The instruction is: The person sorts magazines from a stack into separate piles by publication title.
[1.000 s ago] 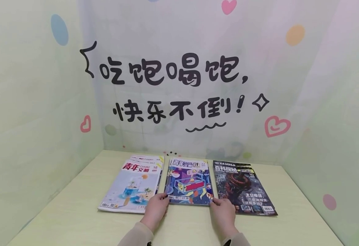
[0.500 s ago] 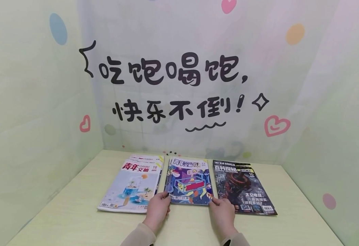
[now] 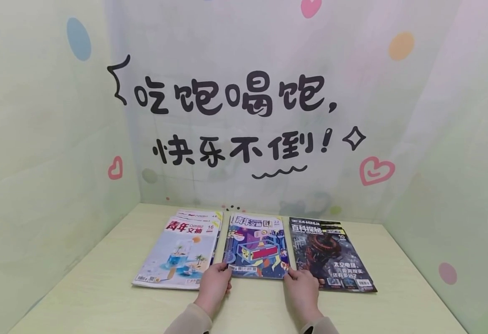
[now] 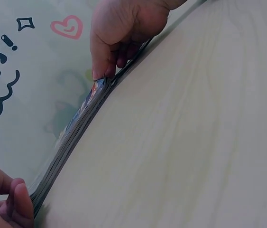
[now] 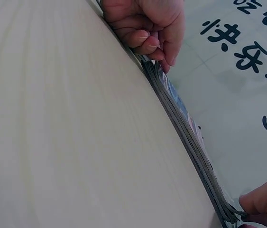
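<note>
A middle stack of magazines (image 3: 257,250) with a purple and blue cover lies flat on the pale table. My left hand (image 3: 214,284) pinches its near left corner between thumb and fingers. At the near right corner, my right hand (image 3: 303,291) has the same kind of pinch. The right wrist view shows the stack's layered front edge (image 5: 185,135), with my right thumb on top. In the left wrist view my left fingers (image 4: 22,202) are at the corner, partly cut off by the frame.
On the left lies a stack of white-covered magazines (image 3: 177,260), partly behind my left hand. A dark-covered stack of magazines (image 3: 331,260) lies on the right. Behind the wooden table (image 3: 252,311) rises a printed cloth backdrop (image 3: 244,51), with side panels at both sides.
My left hand has shifted very slightly to the right. The magazine stacks lie practically where they were, and both hands stay at the middle stack's near corners.
</note>
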Demonstrator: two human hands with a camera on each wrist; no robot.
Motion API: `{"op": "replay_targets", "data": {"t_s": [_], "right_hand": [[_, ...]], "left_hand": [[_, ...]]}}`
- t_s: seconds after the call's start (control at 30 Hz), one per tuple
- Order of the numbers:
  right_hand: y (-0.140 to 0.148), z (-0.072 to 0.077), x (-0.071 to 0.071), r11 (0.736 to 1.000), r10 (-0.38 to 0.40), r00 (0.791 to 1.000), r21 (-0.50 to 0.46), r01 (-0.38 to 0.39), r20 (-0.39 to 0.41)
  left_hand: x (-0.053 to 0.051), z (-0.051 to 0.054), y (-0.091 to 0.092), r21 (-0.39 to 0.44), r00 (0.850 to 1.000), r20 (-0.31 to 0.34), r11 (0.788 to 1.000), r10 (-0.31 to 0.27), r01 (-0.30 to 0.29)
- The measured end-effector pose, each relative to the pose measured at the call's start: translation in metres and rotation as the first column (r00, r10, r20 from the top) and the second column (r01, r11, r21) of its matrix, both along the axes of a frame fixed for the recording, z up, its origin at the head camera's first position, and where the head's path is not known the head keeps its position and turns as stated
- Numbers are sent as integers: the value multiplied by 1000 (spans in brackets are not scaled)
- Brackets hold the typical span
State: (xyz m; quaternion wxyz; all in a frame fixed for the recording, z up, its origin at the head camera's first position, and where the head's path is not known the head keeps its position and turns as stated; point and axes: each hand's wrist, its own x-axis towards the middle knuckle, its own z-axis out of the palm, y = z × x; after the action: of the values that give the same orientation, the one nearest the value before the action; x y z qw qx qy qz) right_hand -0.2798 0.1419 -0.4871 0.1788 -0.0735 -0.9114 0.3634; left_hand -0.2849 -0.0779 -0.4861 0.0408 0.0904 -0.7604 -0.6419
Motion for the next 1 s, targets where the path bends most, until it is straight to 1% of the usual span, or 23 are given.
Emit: {"op": "replay_targets", "data": {"t_s": [0.17, 0.27, 0.4, 0.5, 0.57, 0.73, 0.8, 1.0], "right_hand": [[1, -1, 0, 1000, -17, 1000, 1, 17, -9], [1, -1, 0, 1000, -22, 1000, -11, 22, -14], [2, -1, -1, 999, -20, 1000, -26, 20, -14], [2, 0, -1, 999, -21, 1000, -44, 20, -8], [2, 0, -1, 998, -20, 1000, -53, 20, -5], [2, 0, 0, 998, -13, 1000, -53, 13, 5], [2, 0, 0, 998, -4, 1000, -62, 5, 19], [3, 2, 3, 991, 31, 998, -132, -24, 53]], "left_hand": [[-1, 0, 1, -2, 1000, 4, 1000, 20, -20], [-2, 0, 3, 35, 999, -1, 999, 32, -32], [-2, 1, 5, 78, 999, -12, 996, 31, -30], [-2, 1, 5, 94, 1000, -5, 995, 31, -30], [-1, 1, 5, 120, 999, 12, 992, 33, -34], [-2, -1, 2, 227, 999, 30, 974, 12, -19], [-2, -2, 1, 256, 1000, 21, 967, -5, -1], [1, -2, -1, 274, 999, 16, 961, -35, 29]]}}
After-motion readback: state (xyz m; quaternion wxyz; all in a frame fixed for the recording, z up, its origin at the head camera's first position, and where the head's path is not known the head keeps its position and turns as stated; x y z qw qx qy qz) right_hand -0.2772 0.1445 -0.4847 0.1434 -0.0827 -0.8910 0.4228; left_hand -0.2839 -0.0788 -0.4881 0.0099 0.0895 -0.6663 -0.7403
